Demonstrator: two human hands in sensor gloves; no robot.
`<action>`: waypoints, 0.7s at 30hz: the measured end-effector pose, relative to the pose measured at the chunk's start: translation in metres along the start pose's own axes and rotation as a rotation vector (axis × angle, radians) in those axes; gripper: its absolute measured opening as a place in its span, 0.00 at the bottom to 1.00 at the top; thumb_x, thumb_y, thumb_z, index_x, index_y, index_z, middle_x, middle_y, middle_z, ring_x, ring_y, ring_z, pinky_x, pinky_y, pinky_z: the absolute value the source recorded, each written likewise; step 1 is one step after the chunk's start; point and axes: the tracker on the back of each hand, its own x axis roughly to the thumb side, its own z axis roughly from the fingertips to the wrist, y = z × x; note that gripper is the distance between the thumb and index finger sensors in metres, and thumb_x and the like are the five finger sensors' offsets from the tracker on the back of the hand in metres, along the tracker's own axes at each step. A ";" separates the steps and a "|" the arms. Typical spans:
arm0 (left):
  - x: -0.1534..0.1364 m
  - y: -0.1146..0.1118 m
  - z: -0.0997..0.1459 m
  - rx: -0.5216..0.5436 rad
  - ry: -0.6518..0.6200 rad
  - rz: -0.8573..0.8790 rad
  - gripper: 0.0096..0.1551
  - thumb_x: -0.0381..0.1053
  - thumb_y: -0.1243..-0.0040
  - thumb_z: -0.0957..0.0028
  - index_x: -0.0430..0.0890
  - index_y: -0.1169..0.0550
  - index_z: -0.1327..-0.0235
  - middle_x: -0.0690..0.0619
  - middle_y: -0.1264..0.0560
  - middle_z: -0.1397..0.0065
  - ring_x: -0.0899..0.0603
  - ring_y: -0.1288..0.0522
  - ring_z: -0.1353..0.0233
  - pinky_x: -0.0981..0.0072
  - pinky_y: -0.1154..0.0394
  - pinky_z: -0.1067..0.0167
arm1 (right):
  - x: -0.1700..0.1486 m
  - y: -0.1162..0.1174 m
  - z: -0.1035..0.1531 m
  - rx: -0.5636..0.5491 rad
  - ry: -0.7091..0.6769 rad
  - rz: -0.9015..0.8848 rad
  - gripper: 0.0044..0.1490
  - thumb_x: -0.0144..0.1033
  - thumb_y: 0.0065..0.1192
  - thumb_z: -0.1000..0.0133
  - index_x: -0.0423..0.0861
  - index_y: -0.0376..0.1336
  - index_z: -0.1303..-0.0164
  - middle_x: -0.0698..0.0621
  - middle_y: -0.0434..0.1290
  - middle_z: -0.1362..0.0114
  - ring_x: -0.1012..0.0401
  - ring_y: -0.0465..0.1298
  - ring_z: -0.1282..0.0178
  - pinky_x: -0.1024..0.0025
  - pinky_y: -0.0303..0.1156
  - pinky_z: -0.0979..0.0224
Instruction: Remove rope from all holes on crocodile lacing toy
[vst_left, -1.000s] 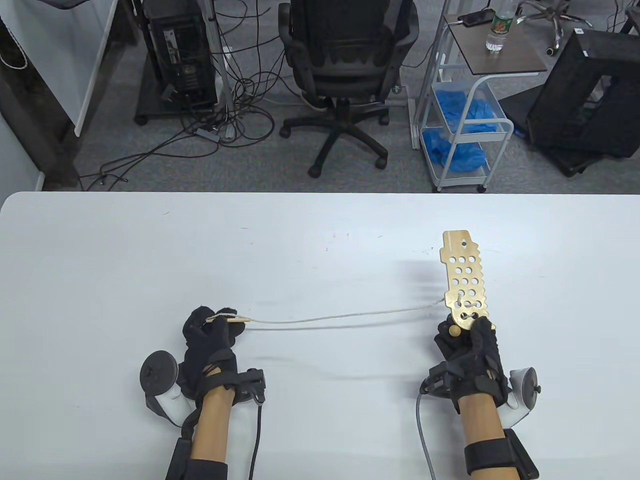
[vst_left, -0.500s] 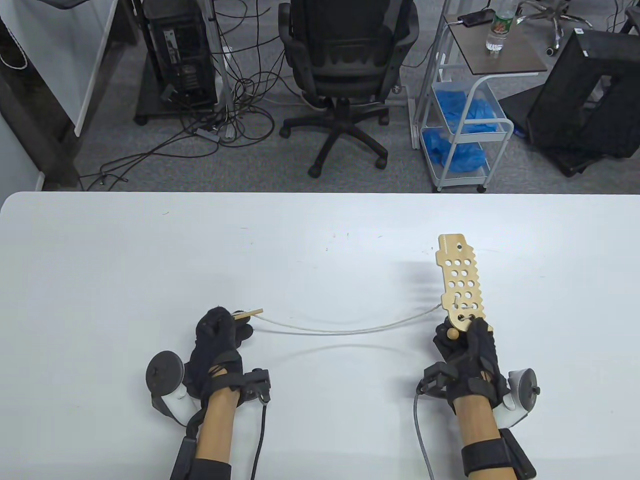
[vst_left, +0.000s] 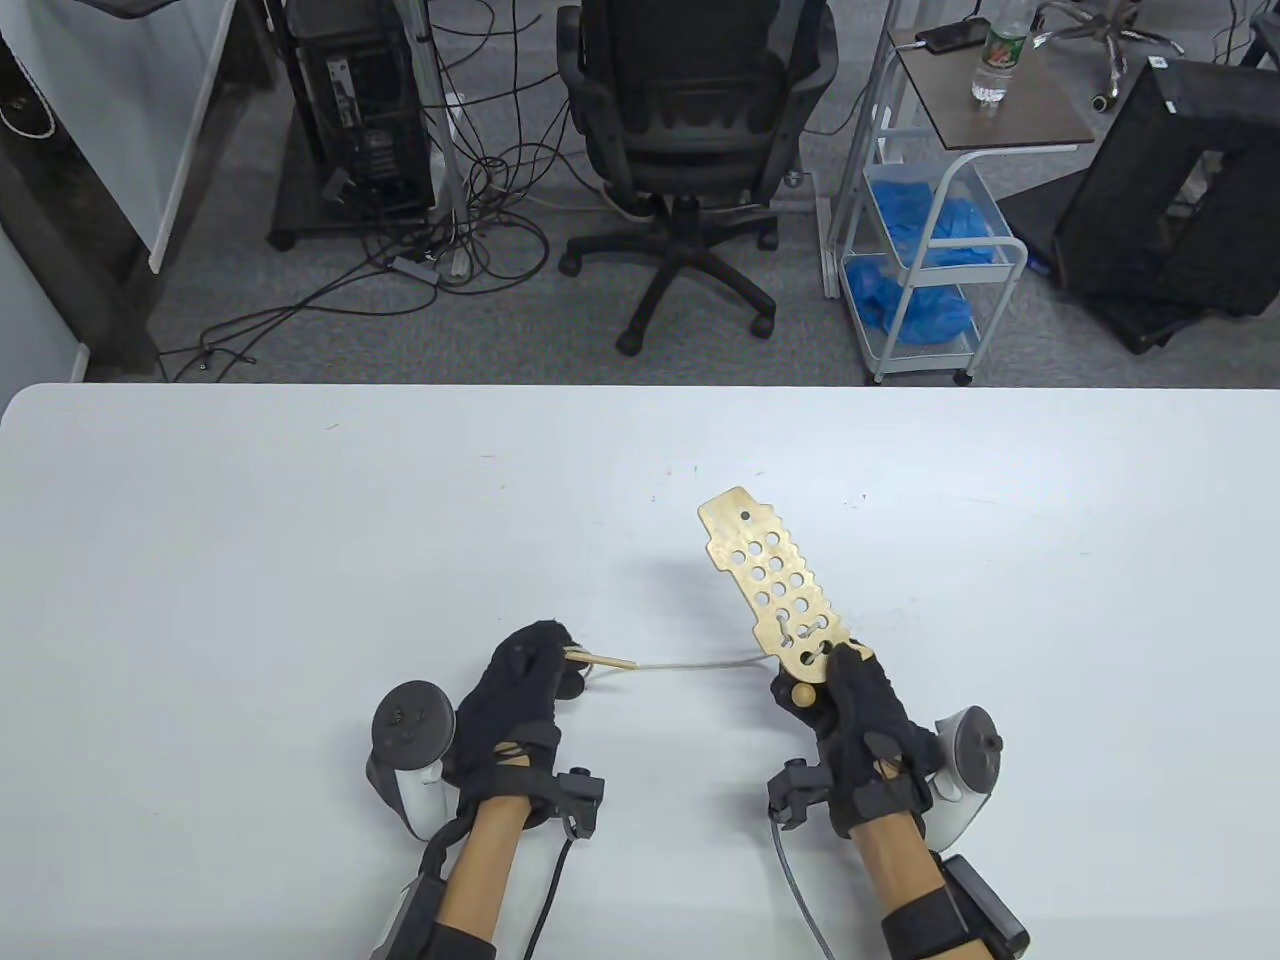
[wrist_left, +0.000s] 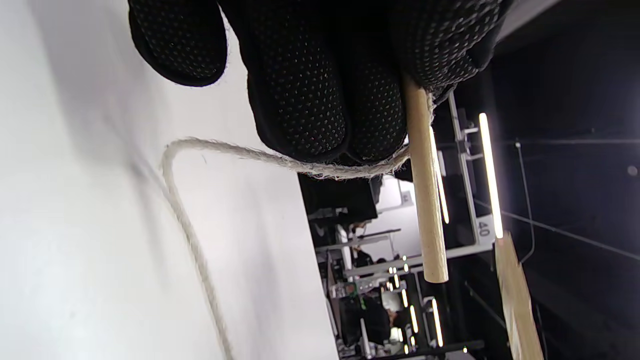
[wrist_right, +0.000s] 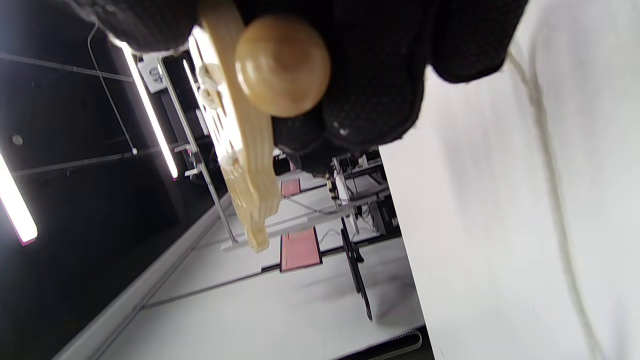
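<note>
— Where's the toy?
— The right hand grips the crocodile by its near end, raised above the table, tilted up-left.
— And the rope?
— The rope runs from the lowest holes to the left hand, which pinches its wooden needle.

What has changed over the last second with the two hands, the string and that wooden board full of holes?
Both hands came toward each other: the right hand carried the crocodile board leftward and tilted its far end left; the left hand moved right with the wooden needle. The rope span between them shortened. Both grips stayed, and rope remains in the lowest holes.
</note>
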 end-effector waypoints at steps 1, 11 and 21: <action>0.001 -0.005 0.001 -0.018 -0.009 -0.005 0.22 0.53 0.38 0.47 0.63 0.21 0.39 0.58 0.14 0.43 0.52 0.15 0.47 0.44 0.25 0.35 | 0.000 0.004 0.000 0.027 -0.007 0.016 0.31 0.45 0.60 0.50 0.39 0.65 0.43 0.41 0.79 0.47 0.47 0.80 0.52 0.39 0.69 0.37; 0.002 -0.023 0.006 -0.139 0.006 0.128 0.23 0.55 0.43 0.45 0.60 0.23 0.36 0.59 0.14 0.42 0.53 0.14 0.46 0.44 0.25 0.35 | -0.005 0.032 0.005 0.227 -0.043 0.077 0.30 0.44 0.62 0.51 0.39 0.67 0.45 0.41 0.81 0.49 0.47 0.81 0.54 0.38 0.70 0.39; -0.007 -0.026 0.003 -0.230 0.061 0.347 0.23 0.54 0.44 0.44 0.61 0.24 0.35 0.59 0.14 0.41 0.54 0.15 0.46 0.44 0.25 0.34 | -0.007 0.045 0.009 0.318 -0.052 0.084 0.30 0.44 0.63 0.52 0.39 0.68 0.45 0.41 0.81 0.50 0.46 0.81 0.55 0.38 0.70 0.39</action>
